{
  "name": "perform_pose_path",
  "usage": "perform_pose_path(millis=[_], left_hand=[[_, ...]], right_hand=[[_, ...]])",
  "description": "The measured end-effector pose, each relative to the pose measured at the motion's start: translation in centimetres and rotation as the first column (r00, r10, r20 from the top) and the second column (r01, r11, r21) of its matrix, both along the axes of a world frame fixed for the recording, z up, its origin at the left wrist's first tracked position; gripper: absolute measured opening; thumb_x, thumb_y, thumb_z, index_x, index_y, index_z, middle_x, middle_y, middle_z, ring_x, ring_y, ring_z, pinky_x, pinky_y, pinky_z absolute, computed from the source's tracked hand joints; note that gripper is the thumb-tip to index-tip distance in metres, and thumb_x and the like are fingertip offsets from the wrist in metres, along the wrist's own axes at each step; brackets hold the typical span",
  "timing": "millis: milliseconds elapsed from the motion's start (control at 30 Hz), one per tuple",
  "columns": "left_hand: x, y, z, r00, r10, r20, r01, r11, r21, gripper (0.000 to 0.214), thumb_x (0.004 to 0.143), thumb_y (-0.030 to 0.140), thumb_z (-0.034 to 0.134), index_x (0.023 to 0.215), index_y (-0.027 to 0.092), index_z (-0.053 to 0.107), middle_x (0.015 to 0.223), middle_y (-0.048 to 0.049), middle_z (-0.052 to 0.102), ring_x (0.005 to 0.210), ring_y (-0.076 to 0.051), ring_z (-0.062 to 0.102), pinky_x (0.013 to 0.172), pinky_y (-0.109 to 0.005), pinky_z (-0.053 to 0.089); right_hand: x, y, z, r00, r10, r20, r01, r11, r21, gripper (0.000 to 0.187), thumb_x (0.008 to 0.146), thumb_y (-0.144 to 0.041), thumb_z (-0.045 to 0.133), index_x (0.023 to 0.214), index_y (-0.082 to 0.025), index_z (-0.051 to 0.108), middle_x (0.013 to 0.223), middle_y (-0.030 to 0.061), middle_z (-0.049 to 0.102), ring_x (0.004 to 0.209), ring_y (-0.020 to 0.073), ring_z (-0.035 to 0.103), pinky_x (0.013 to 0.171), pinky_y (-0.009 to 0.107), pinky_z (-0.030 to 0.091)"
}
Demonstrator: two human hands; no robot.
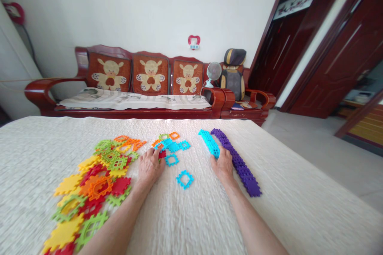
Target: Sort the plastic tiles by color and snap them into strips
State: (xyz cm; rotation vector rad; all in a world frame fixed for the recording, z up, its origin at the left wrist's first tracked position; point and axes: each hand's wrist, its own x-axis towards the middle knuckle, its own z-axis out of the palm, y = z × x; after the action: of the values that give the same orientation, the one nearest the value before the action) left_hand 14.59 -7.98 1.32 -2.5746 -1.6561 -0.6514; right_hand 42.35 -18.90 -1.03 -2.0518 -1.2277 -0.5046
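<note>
My left hand (150,166) reaches over the near edge of a small middle group of interlocking plastic tiles, fingers slightly apart and touching a red tile (162,154). Just beyond it lie light-blue tiles (171,144), with a few orange and green ones. One light-blue frame tile (184,179) lies alone, nearer to me. My right hand (224,164) closes round the near end of a row of light-blue tiles (208,141); its fingertips are partly hidden. Right of that hand runs a longer row of purple tiles (239,165).
A large loose pile of yellow, red, green and orange tiles (98,185) spreads over the left of the cloth-covered table (287,207). Behind the table stand a wooden sofa (218,101) with bear cushions (151,75), a small fan (214,71) and a massage seat (233,81).
</note>
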Motion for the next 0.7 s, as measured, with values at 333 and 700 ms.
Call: perform_pose_path(millis=[333,700], left_hand=[[-0.1,-0.2,0.3,1.000,-0.008,-0.011,0.008,1.000,0.002,0.041,0.087,0.034,0.047,0.127,0.025,0.054,0.115,-0.0098,0.060,0.105,-0.026,0.056,0.088,-0.038,0.038],[0.1,-0.1,0.2,1.000,0.012,0.018,-0.011,1.000,-0.011,0.044,0.086,0.030,0.048,0.129,0.025,0.053,0.112,-0.0098,0.060,0.106,-0.026,0.055,0.090,-0.039,0.037]], right_hand=[[-0.1,-0.2,0.3,0.999,0.035,-0.025,-0.035,0.999,0.023,0.047,0.078,-0.029,0.052,0.122,-0.014,0.048,0.113,0.0159,0.051,0.108,0.0310,0.047,0.094,0.048,0.041],[-5.1,-0.6,2.8,0.820,0.549,-0.163,-0.561,0.827,-0.036,0.030,0.083,-0.028,0.051,0.110,-0.018,0.059,0.110,0.0103,0.062,0.108,0.0227,0.056,0.097,0.039,0.043]])
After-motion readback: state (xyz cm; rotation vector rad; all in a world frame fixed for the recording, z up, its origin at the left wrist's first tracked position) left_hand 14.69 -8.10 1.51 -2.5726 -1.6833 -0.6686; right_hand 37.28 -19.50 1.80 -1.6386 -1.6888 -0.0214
